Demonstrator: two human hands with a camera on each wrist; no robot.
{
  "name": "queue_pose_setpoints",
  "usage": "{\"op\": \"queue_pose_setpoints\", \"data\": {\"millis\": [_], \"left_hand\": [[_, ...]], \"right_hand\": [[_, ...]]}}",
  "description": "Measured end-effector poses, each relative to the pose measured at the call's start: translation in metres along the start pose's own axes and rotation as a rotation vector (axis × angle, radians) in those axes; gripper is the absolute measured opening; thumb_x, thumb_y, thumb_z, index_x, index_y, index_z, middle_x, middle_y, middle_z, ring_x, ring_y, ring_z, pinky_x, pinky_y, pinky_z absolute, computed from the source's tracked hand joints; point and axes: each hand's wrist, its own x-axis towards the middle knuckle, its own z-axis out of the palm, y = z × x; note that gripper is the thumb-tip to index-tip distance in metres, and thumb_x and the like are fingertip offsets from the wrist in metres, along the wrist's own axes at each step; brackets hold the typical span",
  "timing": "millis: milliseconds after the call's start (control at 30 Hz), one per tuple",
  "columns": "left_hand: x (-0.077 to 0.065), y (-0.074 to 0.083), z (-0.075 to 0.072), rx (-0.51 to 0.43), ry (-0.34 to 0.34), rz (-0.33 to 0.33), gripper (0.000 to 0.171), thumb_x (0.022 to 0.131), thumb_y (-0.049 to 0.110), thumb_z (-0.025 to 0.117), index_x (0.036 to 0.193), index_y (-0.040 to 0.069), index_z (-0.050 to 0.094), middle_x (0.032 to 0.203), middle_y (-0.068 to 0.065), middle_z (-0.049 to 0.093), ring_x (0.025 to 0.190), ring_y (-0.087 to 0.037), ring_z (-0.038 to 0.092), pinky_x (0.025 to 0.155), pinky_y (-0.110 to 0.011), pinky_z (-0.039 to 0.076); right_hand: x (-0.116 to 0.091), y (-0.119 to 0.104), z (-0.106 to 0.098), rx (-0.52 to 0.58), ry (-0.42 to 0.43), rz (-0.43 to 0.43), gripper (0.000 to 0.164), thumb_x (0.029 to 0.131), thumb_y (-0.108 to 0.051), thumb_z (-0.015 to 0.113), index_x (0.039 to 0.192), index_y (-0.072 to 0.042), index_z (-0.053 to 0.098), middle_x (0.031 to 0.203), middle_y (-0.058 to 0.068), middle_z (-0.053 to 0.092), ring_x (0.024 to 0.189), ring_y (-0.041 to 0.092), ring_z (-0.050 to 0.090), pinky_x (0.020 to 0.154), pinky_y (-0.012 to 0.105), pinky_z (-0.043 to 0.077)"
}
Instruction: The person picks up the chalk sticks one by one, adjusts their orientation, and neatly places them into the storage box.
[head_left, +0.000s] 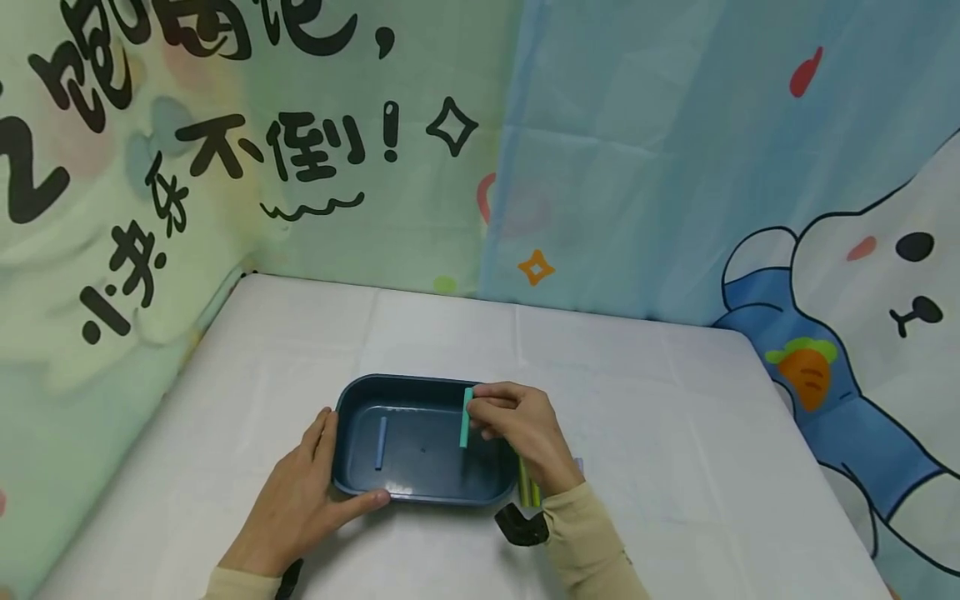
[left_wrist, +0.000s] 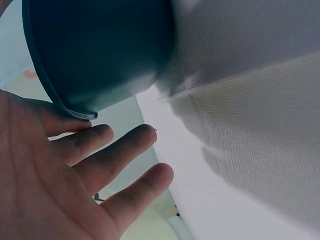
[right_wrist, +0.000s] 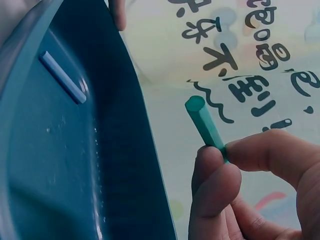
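A dark blue tray (head_left: pixel 423 408) with rounded corners sits on the white table, a blue chalk stick (head_left: pixel 381 443) lying on its floor toward the left. My left hand (head_left: pixel 300 492) is at the tray's left end, thumb along the near edge. In the left wrist view its fingers (left_wrist: pixel 120 155) are extended and spread below the tray's rim. Above the right part of the tray, my right hand (head_left: pixel 521 425) pinches a green chalk stick (right_wrist: pixel 206 122) between thumb and fingertips. That stick looks many-sided and points away from the hand in the right wrist view.
Yellow-green sticks (head_left: pixel 528 487) lie beside the tray's right end, partly covered by the right wrist. White cloth (head_left: pixel 675 467) covers the table. A printed curtain (head_left: pixel 622 150) hangs along the back and left.
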Motion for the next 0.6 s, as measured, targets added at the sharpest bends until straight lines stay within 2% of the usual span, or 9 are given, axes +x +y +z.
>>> {"op": "queue_pose_setpoints", "data": {"millis": [267,467,600], "left_hand": [[-0.002,0.000,-0.002,0.002,0.002,-0.001,0.122,0.078,0.077,0.067,0.154,-0.010,0.029,0.156,-0.029,0.034,0.129,-0.046,0.052,0.100,-0.055,0.048],[-0.001,0.000,-0.001,-0.003,-0.002,-0.003,0.122,0.078,0.078,0.067,0.154,-0.010,0.029,0.156,-0.028,0.034,0.131,-0.046,0.050,0.102,-0.055,0.047],[-0.001,0.000,0.000,-0.005,-0.003,0.000,0.122,0.079,0.078,0.067,0.155,-0.010,0.028,0.157,-0.028,0.033,0.131,-0.046,0.050,0.102,-0.055,0.047]], "right_hand": [[0.005,0.001,0.015,-0.003,-0.006,-0.002,0.029,0.086,-0.009,0.075,0.114,0.000,0.073,0.097,0.011,0.075,0.078,0.023,0.071,0.069,0.033,0.057],[0.007,0.003,0.024,-0.014,-0.003,-0.002,0.029,0.086,-0.009,0.075,0.113,0.001,0.072,0.097,0.011,0.075,0.083,0.032,0.072,0.069,0.035,0.057],[0.008,0.004,0.031,-0.025,-0.002,0.000,0.029,0.085,-0.009,0.075,0.112,0.002,0.072,0.096,0.010,0.075,0.083,0.032,0.071,0.071,0.038,0.058]]}}
